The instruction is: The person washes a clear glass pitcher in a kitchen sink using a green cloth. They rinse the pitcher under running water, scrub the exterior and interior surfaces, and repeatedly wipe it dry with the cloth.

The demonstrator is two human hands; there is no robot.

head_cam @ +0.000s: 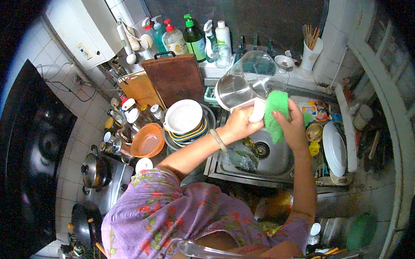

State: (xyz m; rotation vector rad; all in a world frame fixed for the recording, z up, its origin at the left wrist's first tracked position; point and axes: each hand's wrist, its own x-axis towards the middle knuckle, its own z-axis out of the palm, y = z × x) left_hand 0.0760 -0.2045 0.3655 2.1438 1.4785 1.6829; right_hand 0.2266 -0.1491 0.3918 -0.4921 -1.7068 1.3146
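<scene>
My left hand (244,122) is closed around the white handle of a clear pitcher (255,67), which is tilted on its side above the sink. A pale bangle (218,140) circles my left wrist. My right hand (294,124) pinches a green scrubbing cloth (277,111) between thumb and fingers, close beside the handle. Below both hands lies the stainless steel sink (275,163), its drain (262,150) showing. In the sink's left part rests a clear plastic bag (242,157) with something dark green inside.
Left of the sink stand a white colander (183,116) on stacked dishes, an orange basket (148,140) and a brown cutting board (175,77). Soap bottles (194,38) line the ledge behind. At right, a white oval plate (334,149) stands on edge. A lidded pot (95,169) sits far left.
</scene>
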